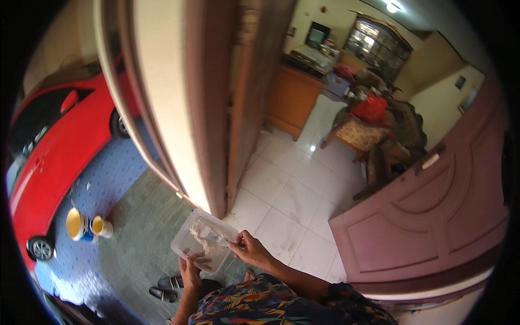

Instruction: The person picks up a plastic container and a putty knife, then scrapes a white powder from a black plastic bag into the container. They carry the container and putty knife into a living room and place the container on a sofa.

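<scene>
A translucent white plastic container (180, 243) is held in front of my body, above the doorstep. My left hand (189, 271) grips its near left side, with the fingers showing through the plastic. Pale pinkish, lumpy material (212, 248) lies inside, spread along the middle. My right hand (251, 248) is at the container's right side and pinches the handle of a flat tool, which looks like a scraper (210, 235). Its broad greyish blade reaches into the container among the lumps. The exact kind of tool and material is too blurred to tell.
A door frame (221, 162) rises just beyond the container. An open pink panelled door (406, 227) stands right. White floor tiles (292, 195) lead to a wooden cabinet (290, 101) and a cushioned chair (361, 132). Left are black sandals (164, 288), buckets (101, 227) and a red car (69, 150).
</scene>
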`<state>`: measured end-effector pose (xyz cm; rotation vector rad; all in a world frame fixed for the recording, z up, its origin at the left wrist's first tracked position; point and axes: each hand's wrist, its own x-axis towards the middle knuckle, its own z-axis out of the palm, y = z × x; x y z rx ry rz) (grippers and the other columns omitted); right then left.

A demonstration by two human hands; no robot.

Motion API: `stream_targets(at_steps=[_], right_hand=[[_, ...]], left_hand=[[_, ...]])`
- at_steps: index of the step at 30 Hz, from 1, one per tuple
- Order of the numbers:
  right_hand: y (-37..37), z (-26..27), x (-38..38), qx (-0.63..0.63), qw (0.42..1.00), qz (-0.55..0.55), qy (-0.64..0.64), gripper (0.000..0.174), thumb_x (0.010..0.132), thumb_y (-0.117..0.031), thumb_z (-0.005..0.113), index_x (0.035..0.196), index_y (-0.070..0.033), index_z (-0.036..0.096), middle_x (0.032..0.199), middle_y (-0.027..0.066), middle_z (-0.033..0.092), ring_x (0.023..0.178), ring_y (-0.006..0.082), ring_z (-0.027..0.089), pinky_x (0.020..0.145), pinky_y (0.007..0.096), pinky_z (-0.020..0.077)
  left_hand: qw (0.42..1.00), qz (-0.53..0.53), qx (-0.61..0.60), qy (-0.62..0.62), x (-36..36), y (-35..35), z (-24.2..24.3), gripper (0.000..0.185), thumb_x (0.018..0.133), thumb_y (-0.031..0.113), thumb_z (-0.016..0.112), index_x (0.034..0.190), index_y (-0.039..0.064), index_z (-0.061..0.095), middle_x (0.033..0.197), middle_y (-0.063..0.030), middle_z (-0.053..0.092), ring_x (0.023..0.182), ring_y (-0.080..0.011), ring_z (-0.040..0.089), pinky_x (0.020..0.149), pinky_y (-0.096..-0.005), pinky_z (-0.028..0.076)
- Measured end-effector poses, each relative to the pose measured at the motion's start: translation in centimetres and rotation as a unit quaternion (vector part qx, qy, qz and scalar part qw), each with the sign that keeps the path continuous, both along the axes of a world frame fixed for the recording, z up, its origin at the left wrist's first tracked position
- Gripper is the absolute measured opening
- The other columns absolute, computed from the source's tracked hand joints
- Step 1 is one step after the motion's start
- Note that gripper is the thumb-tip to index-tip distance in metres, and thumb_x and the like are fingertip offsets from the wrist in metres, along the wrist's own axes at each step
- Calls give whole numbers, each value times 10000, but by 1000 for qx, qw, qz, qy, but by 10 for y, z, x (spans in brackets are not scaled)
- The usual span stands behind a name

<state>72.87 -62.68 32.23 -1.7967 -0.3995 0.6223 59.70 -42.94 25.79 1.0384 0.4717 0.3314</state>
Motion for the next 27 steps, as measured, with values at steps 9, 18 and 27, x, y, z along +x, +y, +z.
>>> stream_targets(at_steps=[9,18,27], right_hand=[[-84,6,47,-86,962,-256,-50,470,966,-464,587,959,-21,432,699,117,603,636,305,642,601,401,501],[-161,1,109,55,955,-288,43,313,980,-213,586,1147,-6,422,901,128,585,579,131,537,541,302,453],[-228,69,241,21,905,-412,103,470,990,-333,596,1212,34,403,1016,209,629,642,195,651,586,323,530]], left_hand=[[986,-157,-52,-23,117,-73,-3,495,995,269,513,1367,27,295,1047,-254,622,821,-394,686,627,-437,589],[959,-280,-39,19,258,-135,-3,483,983,241,525,1380,59,316,1079,-251,614,850,-399,669,665,-466,568],[916,-392,-55,68,443,-220,41,389,987,185,497,1331,67,358,1036,-217,629,829,-347,684,655,-429,581]])
